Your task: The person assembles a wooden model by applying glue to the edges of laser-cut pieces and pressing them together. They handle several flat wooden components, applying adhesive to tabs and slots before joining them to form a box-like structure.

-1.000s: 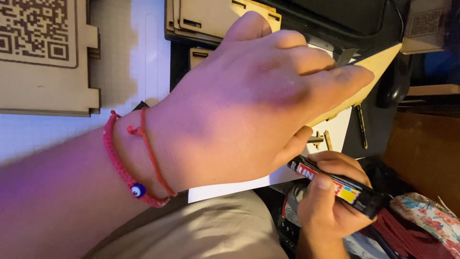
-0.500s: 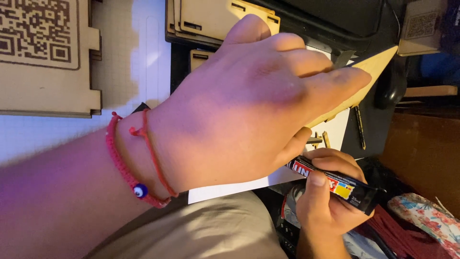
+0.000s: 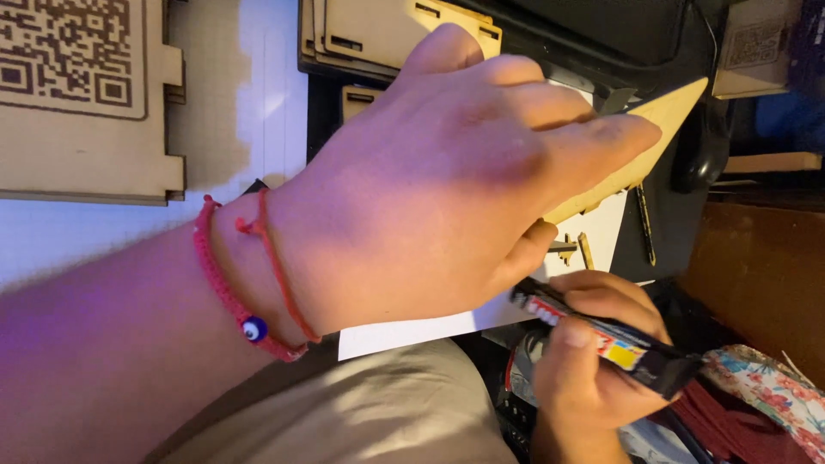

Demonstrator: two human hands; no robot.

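Left hand (image 3: 455,172) presses thin wooden panel (image 3: 662,129) flat at desk's far edge; right hand (image 3: 593,361) fully closed around black marker (image 3: 601,335). Keep panel pinned, tip steady.

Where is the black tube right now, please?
In the head view, lower right: the black tube is gripped in the right hand, just below the left hand and white paper.

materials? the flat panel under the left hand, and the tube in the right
Panel: looks like thin plywood or MDF, pale tan, matte, with a sharp cut edge. Tube in right hand: probably plastic or foil laminate, glossy black with coloured print. Left hand covers most of the panel.
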